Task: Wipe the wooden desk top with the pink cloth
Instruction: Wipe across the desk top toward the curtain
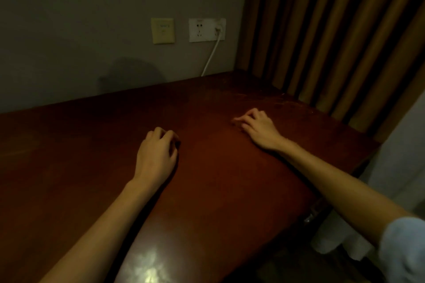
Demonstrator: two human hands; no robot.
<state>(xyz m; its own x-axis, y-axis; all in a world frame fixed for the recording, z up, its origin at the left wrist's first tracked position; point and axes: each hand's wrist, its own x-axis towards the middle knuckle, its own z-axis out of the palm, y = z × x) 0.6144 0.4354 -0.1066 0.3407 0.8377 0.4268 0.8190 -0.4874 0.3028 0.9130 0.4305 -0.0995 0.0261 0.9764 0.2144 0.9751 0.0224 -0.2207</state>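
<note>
I look for the pink cloth, but I cannot see it anywhere. It is not on the wooden desk top (218,167) and it is not in either hand.

A cloth like that is probably soft, light and floppy. It will not break or slip away. I think the best way to take it is to bunch it up in the middle, then press it flat under the palm and push it along. The desk looks hard, smooth and a bit shiny, so the cloth should slide over it easily.

Both hands rest on the desk, well apart. The left hand (156,156) has its fingers loosely curled, with the tips down on the wood. It holds nothing that I can see. The right hand (258,130) is farther back, near the curtain (333,30). Its fingers (238,120) are bent and a little spread, touching the wood, and they hold nothing too.

A white cable (210,60) hangs from the wall socket (207,30) behind the desk.
</note>
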